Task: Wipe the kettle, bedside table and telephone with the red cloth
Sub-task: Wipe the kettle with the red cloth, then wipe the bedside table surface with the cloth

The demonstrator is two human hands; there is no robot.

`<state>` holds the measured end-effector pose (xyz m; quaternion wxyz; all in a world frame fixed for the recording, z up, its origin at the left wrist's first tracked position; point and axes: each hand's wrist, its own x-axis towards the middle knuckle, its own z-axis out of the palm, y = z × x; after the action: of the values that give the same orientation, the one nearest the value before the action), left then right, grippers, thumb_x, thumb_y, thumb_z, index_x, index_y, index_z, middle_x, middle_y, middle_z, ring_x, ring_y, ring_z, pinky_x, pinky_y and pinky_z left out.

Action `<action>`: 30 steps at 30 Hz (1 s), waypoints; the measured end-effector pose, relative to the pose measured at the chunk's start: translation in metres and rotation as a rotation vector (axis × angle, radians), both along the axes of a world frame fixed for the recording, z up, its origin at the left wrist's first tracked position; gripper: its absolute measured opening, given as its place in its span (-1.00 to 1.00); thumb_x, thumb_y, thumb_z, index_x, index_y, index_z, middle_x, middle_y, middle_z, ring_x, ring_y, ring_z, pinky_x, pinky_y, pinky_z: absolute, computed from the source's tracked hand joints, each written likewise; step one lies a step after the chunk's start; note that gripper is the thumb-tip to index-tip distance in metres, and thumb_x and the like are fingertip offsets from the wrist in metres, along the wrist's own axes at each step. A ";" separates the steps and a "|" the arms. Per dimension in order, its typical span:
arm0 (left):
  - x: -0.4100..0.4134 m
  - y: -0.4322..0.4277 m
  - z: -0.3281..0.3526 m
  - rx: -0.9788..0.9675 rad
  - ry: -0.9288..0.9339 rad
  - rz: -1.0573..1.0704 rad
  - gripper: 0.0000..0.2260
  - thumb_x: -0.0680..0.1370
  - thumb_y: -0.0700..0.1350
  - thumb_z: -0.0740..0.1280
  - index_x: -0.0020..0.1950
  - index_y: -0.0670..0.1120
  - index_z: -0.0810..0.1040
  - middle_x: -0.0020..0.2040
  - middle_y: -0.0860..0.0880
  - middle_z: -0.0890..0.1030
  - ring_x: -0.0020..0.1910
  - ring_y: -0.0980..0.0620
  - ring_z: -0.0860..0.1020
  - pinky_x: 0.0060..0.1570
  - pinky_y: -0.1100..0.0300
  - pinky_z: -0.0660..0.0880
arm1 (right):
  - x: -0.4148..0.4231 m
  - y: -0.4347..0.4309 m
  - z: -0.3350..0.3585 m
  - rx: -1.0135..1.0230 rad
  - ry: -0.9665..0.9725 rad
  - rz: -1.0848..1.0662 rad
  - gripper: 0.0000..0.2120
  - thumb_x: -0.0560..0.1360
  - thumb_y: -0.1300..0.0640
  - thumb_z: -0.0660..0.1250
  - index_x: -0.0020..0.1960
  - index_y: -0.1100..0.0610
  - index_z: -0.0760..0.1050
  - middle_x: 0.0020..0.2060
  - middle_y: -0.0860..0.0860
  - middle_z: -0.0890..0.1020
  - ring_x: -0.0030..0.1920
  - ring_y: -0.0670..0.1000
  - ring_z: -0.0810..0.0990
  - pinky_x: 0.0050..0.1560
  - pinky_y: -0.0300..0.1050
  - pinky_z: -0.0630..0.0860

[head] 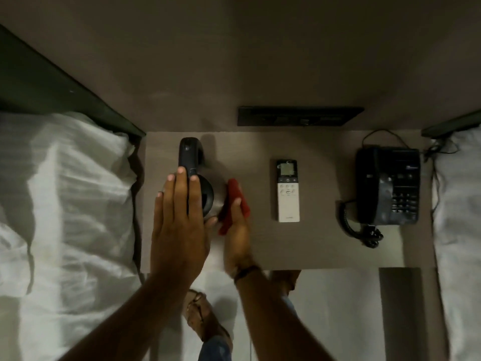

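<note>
Wiping under way at the kettle, seen from straight above at the left end of the bedside table; left hand laid flat over the dark lid, fingers spread and extended toward the handle, palm down, steadying rather than gripping as far as can be told; right hand just beside it on the kettle's right flank, closed around the red cloth with the thumb pinning the fabric (cloth bunched and upright, pressed against or very near the steel wall; exact contact hard to judge in the dim light).

Judging progress: first of three items in hand, and only one side of it being reached; no telling from this view how much of the kettle body is already clean. Tabletop apparently not yet cleared for wiping, with a pale remote control lying mid-table, well apart from the kettle. Telephone sitting at the far right end, handset on its cradle, coiled cord trailing off the front corner; looks untouched, well apart from both hands.

Left to do, by that reading: rest of the kettle, then the table surface (probably lifting or shifting the remote and kettle to reach beneath), then the telephone. White bedding close on the left edge of the table, more on the right beyond the telephone.
</note>
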<state>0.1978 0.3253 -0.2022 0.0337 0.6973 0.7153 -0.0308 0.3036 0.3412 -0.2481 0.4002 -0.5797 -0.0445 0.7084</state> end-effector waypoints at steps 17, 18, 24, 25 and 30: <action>0.155 -0.016 -0.057 -0.089 -0.454 0.090 -0.10 0.64 0.43 0.14 0.78 -0.10 -0.01 0.79 -0.12 -0.07 0.77 -0.16 -0.09 0.71 -0.26 -0.01 | 0.213 0.028 0.100 0.136 -0.305 0.084 -0.46 0.49 -0.08 0.43 0.45 -0.06 0.47 0.28 0.15 0.69 0.04 0.14 0.81 -0.06 -0.01 0.69; 0.166 -0.010 -0.074 -0.148 -0.446 0.116 -0.05 0.61 0.49 0.11 0.78 -0.10 -0.04 0.79 -0.12 -0.09 0.77 -0.16 -0.11 0.70 -0.28 -0.02 | 0.216 0.042 0.091 0.160 -0.350 0.123 -0.54 0.51 -0.07 0.39 0.40 -0.10 0.48 0.30 0.15 0.66 0.03 0.12 0.79 -0.12 -0.08 0.67; 0.194 -0.003 -0.151 -0.114 -0.421 0.224 0.05 0.55 0.54 0.17 0.77 -0.17 0.03 0.78 -0.16 0.04 0.76 -0.20 0.00 0.69 -0.34 -0.04 | 0.206 0.117 0.012 0.511 -0.643 0.457 -0.62 0.73 0.20 0.25 0.55 0.13 0.44 0.51 0.16 0.54 0.48 0.10 0.55 0.50 0.18 0.52; 0.196 -0.005 -0.158 -0.081 -0.409 0.214 0.01 0.57 0.51 0.19 0.76 -0.17 0.07 0.77 -0.17 0.09 0.76 -0.21 0.03 0.68 -0.36 -0.02 | 0.200 0.123 0.000 0.603 -0.762 0.537 -0.58 0.74 0.19 0.24 0.59 0.16 0.40 0.55 0.13 0.51 0.56 0.10 0.48 0.59 0.21 0.42; 0.199 -0.010 -0.171 -0.016 -0.320 0.212 -0.13 0.66 0.47 -0.06 0.75 -0.15 0.15 0.76 -0.17 0.15 0.74 -0.22 0.08 0.67 -0.36 0.03 | 0.172 0.128 -0.049 0.792 -1.395 1.240 -0.30 0.60 -0.05 -0.08 0.72 0.09 0.12 0.72 0.12 0.19 0.73 0.27 0.05 0.72 0.28 0.07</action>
<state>0.3967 0.3156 -0.3730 0.1557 0.6137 0.7700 0.0787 0.4760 0.4692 -0.2968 0.0100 -0.5642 -0.7932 0.2290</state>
